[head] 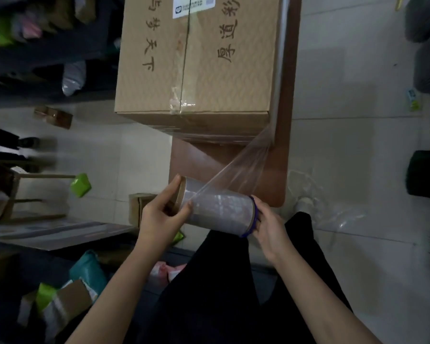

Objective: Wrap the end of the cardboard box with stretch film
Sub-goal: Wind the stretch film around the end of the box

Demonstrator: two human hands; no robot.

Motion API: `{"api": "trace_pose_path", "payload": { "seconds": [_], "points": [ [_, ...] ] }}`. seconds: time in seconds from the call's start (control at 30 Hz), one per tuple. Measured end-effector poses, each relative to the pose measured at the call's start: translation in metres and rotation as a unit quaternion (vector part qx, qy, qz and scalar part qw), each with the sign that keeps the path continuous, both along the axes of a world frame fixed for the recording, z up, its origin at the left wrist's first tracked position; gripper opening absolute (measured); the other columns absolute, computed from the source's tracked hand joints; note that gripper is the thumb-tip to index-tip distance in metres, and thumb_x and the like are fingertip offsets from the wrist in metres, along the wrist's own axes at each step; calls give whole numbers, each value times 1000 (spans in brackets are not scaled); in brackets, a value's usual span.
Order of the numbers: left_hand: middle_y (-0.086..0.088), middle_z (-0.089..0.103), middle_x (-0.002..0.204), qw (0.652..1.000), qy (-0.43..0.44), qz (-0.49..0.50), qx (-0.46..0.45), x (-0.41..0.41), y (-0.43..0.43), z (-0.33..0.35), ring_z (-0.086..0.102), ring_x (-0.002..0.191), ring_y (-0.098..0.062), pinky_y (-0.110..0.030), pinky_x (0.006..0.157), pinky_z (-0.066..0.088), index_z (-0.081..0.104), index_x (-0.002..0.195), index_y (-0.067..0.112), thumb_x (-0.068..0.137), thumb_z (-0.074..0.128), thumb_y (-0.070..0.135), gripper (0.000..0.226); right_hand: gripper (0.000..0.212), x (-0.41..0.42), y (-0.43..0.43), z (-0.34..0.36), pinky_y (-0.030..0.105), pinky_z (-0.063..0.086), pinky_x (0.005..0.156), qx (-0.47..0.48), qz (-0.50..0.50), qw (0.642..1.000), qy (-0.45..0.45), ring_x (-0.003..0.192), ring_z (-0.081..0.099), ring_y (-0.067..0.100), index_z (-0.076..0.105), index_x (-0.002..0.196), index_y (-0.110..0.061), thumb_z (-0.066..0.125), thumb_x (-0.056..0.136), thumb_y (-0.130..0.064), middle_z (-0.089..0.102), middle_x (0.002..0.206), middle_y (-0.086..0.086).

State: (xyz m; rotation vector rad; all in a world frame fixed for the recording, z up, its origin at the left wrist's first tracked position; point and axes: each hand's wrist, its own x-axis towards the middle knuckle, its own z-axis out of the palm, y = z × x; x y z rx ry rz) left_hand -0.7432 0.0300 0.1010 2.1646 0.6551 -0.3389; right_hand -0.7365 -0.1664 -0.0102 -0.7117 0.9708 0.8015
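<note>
A bare strip of surface (184, 157) lies open before the cardboard box (196, 70), crossed on its right by taut stretch film (246, 165). Rightward the tiled floor (345, 150) is open; leftward a small carton (140, 207) stands close.

Around my brown counter, a cluttered packing room

The counter (196, 157) stands on a pale tiled floor (345, 145), and my black trousers (221, 281) fill the near middle. To the left a bright green parcel (80, 184) lies beside a wooden stool (18, 192), with a small brown box (53, 117) farther off and a dark shoe (30, 141) past it. Another small carton (140, 207) sits just left of the counter's near corner. Near left are a teal bag (88, 269) and an open carton (70, 299). Dark shelves (47, 45) of blurred parcels fill the far left. On the right, crumpled clear plastic (333, 209) lies on the floor, a black bag (426, 175) beyond it and grey bags (427, 18) farther back.
</note>
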Motion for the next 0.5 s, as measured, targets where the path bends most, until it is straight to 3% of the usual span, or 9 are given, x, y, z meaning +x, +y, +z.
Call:
{"api": "trace_pose_path", "payload": {
  "seconds": [0.07,0.23,0.3,0.43,0.5],
  "points": [
    [-7,61,128,1000,2,-12,-10,8,14,-1,56,119,-17,-43,101,47,49,133,31,81,70,25,57,36,0,16,1,30,52,74,-7,-27,1000,-2,100,65,16,58,128,-17,54,93,-29,66,121,4],
    [6,59,128,993,-9,-119,-16,42,57,3,56,111,4,-15,93,47,47,135,20,79,71,18,61,29,-5,70,6,31,51,75,-28,-134,991,9,99,64,18,62,119,-17,52,94,-28,66,115,5],
    [7,54,132,985,-7,-169,-22,52,74,10,52,115,5,-16,98,43,47,136,17,78,71,16,62,19,-10,93,9,30,50,70,-19,-181,983,15,93,64,15,63,107,-21,50,95,-28,67,106,1],
    [0,53,137,969,-18,-246,-16,73,105,17,51,123,-7,-28,103,43,47,136,13,80,69,13,60,18,-13,134,16,30,49,69,-19,-232,972,6,92,63,14,61,105,-23,48,97,-30,66,102,-4],
    [1,56,134,965,-9,-261,-7,79,119,19,55,117,-2,-20,97,46,47,136,17,81,69,16,60,17,-13,147,18,31,50,69,-21,-245,969,3,91,65,15,65,101,-23,50,95,-31,68,100,-3]
  ]
}}
